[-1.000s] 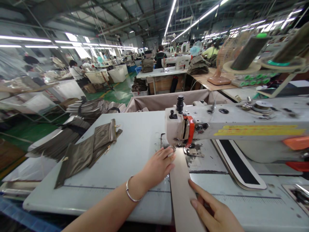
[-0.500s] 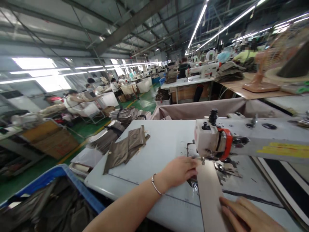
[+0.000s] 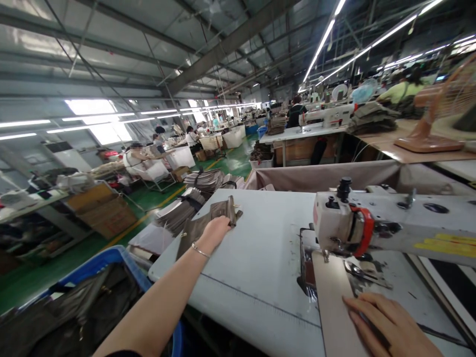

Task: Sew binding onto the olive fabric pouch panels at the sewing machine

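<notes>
My left hand point(image 3: 216, 232) reaches across the sewing table, its fingers closed on the folded dark brown fabric piece point(image 3: 197, 229) near the far left edge. Part of that fabric is hidden under my hand and wrist. On the near side of the sewing machine point(image 3: 338, 225), a long pale beige strip point(image 3: 332, 292) runs from beneath the presser foot toward me. My right hand point(image 3: 386, 322) rests at the strip's right edge, fingertips touching it. A slim dark tool point(image 3: 374, 329) is tucked between its fingers; its exact kind does not show.
A blue basket point(image 3: 139, 270) of dark fabric stands at the left below the table point(image 3: 260, 258). Strapped stacks of sheets point(image 3: 186, 203) lie beyond its left edge. A pinkish cloth-lined bin point(image 3: 323, 176) lies behind the table; an orange fan point(image 3: 427, 134) stands farther right.
My left hand has left the strip by the needle and moved left to the brown fabric. My right hand stays at the strip. The view has shifted somewhat.
</notes>
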{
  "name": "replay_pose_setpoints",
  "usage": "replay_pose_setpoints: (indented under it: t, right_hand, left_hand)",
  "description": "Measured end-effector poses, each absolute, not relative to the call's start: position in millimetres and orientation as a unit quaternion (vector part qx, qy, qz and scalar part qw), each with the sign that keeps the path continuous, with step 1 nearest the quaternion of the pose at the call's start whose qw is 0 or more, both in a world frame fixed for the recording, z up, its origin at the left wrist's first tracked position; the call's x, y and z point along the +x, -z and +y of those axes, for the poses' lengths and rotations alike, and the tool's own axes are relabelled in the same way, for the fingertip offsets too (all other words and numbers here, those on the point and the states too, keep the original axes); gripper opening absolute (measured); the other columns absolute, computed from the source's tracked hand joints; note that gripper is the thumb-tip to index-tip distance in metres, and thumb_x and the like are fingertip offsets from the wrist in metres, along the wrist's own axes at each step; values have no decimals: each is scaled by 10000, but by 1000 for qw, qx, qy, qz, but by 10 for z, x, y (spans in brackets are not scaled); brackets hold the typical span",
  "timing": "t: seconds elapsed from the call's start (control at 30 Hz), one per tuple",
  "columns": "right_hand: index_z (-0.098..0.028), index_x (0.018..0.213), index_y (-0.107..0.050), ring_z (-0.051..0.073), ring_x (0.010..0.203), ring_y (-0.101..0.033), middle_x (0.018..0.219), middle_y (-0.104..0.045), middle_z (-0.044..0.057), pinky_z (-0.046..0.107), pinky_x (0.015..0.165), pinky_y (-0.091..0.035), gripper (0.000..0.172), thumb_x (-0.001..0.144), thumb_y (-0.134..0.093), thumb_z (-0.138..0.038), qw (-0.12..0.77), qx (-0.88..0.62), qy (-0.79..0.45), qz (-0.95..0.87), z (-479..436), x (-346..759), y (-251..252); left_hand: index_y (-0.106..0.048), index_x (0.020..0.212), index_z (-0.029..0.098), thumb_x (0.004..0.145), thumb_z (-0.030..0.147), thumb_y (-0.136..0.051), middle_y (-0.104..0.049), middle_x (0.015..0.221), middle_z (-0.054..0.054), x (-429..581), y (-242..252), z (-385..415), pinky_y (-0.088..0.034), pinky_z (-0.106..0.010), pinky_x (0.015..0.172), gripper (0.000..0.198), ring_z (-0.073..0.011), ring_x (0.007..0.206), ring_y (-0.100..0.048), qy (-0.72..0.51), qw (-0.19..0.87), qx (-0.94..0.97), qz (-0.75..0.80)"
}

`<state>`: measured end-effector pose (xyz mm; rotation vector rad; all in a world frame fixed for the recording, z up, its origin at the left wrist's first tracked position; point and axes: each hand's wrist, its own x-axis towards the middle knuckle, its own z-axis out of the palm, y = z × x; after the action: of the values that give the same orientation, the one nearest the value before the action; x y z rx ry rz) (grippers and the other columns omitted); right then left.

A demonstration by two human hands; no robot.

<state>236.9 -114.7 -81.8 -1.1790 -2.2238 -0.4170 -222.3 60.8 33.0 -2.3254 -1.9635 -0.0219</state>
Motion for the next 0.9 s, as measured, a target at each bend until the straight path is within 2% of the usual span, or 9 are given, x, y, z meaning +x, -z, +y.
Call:
replay_pose_setpoints:
  t: [0.1,0.2,0.33,0.5,0.63,0.7,0.77,0.83,0.9]
  right_hand:
    - [-271,1180,-645,245,1055,-584,1113,-645,59,390,890,-485,340,928,-480,-428,293,-444,149,-833,-1167,2332,748]
    - [-272,1205,-628,241,1059,-584,1132,-631,65,395,914,-481,351,928,-489,-438,283,-466,121,-829,-1182,2317,750]
    - [-274,1217,-607,229,1067,-576,1155,-605,69,393,939,-479,351,928,-505,-443,274,-500,76,-818,-1190,2302,761]
    - [-289,1222,-589,228,1094,-555,1180,-580,61,409,964,-465,339,933,-507,-445,275,-510,51,-813,-1212,2268,706]
    - [-276,1213,-589,233,1101,-546,1184,-567,71,420,971,-454,319,941,-499,-416,280,-521,27,-806,-1237,2226,672]
    - [-259,1190,-600,241,1085,-550,1166,-569,82,435,959,-456,306,944,-490,-403,287,-522,23,-803,-1253,2203,647]
    - [-247,1177,-606,244,1069,-556,1150,-572,88,440,944,-462,296,943,-487,-386,289,-521,24,-803,-1271,2183,591]
    - [-245,1176,-603,234,1050,-566,1131,-580,85,419,922,-479,283,944,-490,-359,277,-520,20,-808,-1274,2172,496]
    - [-250,1152,-609,211,1007,-584,1093,-595,71,379,881,-502,249,946,-491,-325,253,-509,15,-822,-1235,2172,379]
  left_hand:
    - [-631,980,138,933,348,-575,-648,1005,-55,-2308,-432,718,-495,-395,872,223,-185,935,-618,-2,25,-776,-630]
    - [-654,962,149,849,388,-666,-660,959,-62,-2305,-453,749,-497,-345,816,265,-199,891,-628,12,26,-766,-642]
    - [-631,1144,197,722,396,-758,-661,1031,-93,-2106,-372,681,-477,-321,818,483,-261,983,-619,69,52,-752,-653]
    - [-673,997,171,847,203,-569,-675,954,-96,-1943,-673,626,-472,-317,871,185,-228,949,-637,183,82,-728,-655]
    - [-555,1182,162,953,268,-401,-619,1133,-108,-1975,-1125,454,-496,-347,898,296,-209,981,-627,329,115,-674,-652]
    - [-495,1214,170,937,343,-446,-601,1142,-94,-1936,-1180,218,-552,-319,758,330,-171,818,-659,455,43,-622,-635]
    - [-455,1224,198,887,380,-531,-611,1067,-51,-1849,-1094,-127,-565,-287,631,390,-140,666,-665,528,-118,-576,-612]
    - [-447,1260,223,848,430,-593,-607,854,17,-1746,-954,-518,-540,-259,533,484,-146,568,-657,419,-265,-605,-623]
    - [-470,1310,255,813,460,-636,-567,695,68,-1648,-860,-843,-480,-229,451,563,-139,461,-614,222,-336,-659,-635]
